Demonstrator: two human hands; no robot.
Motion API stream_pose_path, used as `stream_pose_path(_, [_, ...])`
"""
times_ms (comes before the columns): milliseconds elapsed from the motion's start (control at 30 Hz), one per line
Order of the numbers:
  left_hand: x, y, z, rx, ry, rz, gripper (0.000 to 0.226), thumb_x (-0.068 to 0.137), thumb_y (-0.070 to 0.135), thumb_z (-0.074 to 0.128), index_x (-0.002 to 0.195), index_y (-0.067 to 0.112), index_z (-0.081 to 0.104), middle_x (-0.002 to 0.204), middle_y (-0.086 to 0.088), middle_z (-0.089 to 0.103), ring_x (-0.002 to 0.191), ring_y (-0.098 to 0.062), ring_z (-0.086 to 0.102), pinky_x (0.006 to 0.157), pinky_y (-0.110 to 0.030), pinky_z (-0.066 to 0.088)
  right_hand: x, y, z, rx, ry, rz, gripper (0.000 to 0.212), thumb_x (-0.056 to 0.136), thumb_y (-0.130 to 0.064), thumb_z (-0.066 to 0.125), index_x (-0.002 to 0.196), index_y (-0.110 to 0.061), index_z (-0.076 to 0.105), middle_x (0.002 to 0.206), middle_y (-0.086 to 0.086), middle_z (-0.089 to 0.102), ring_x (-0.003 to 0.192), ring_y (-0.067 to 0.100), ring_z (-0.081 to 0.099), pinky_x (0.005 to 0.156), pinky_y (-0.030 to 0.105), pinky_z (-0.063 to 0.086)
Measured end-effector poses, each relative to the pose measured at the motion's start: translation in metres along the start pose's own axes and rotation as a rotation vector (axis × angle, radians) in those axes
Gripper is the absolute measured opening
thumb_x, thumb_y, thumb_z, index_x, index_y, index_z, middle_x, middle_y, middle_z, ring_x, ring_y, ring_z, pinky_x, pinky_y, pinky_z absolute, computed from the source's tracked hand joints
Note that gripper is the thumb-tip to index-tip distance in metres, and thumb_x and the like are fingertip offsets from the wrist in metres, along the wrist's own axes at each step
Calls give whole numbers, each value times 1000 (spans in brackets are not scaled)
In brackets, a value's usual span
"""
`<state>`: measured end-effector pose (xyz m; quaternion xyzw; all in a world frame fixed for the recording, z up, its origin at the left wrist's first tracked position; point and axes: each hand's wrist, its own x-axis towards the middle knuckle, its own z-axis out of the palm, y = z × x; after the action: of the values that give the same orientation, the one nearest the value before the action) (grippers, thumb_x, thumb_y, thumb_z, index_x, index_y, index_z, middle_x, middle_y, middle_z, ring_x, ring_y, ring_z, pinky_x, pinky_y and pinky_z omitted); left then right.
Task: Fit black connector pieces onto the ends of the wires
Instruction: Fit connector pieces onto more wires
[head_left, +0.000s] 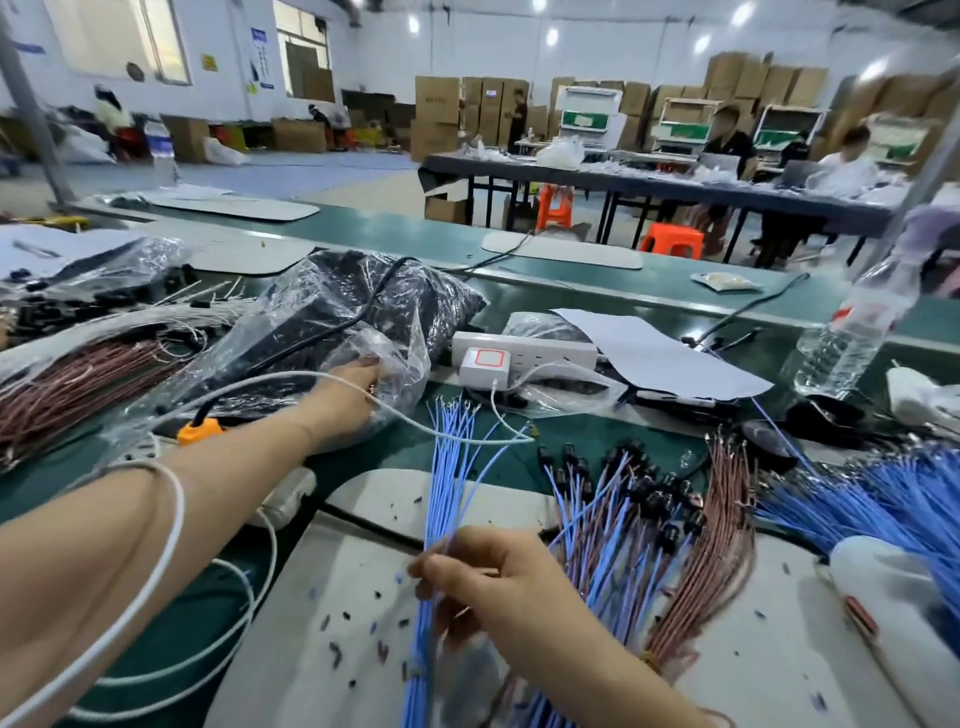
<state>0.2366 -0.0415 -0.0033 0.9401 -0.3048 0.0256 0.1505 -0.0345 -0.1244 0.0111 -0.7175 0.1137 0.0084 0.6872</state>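
The right hand (483, 582) pinches a bundle of blue wires (441, 467) between thumb and curled fingers, over the white mat (332, 587) at the near edge of the bench (395, 452) — the bare tips fan toward its middle. The left hand (348, 395) reaches to the mouth of a clear bag (332, 312) of black connectors (431, 296) nearer the left edge — plastic covers the fingertips, so I cannot tell their grip.
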Motion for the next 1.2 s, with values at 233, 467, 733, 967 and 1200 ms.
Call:
stream_pose_path(233, [1, 10, -7, 158, 17, 25, 16, 88, 2, 57, 101, 2, 65, 105, -20, 64, 100, -34, 60, 85, -38, 45, 13, 8, 16, 340, 104, 180, 29, 102, -10, 41, 75, -5, 49, 58, 14, 62, 41, 21, 53, 38, 22, 45])
stream_pose_path(467, [-14, 15, -30, 39, 83, -64, 16, 89, 15, 63, 101, 7, 70, 97, -15, 69, 91, -27, 63, 77, -32, 49, 25, 14, 45, 553, 236, 222, 20, 101, -13, 45, 82, -10, 40, 54, 14, 57, 37, 18, 51, 36, 19, 43])
stream_pose_path(733, [-121, 65, -11, -573, 118, -41, 21, 92, 13, 59, 73, 19, 62, 54, 7, 56, 45, -1, 50, 48, -13, 38, 37, 16, 51, 774, 539, 150, 27, 104, -18, 37, 81, -6, 45, 53, 15, 59, 35, 19, 52, 37, 19, 43])
stream_pose_path(967, [-138, 72, 22, -442, 325, 185, 24, 95, 15, 54, 73, 8, 56, 66, 7, 51, 60, -9, 40, 60, -21, 27, 36, 7, 34, 746, 768, -49, 45, 101, -19, 43, 59, -6, 53, 47, 4, 59, 41, 13, 50, 47, 22, 43])
stream_pose_path(1200, [-143, 69, 20, -274, 266, 387, 45, 90, 43, 38, 78, 8, 63, 73, 0, 60, 64, -24, 59, 57, -36, 50, 18, -40, -51, 761, 882, -375, 42, 104, -26, 38, 69, -9, 56, 53, 0, 64, 46, 11, 55, 53, 22, 44])
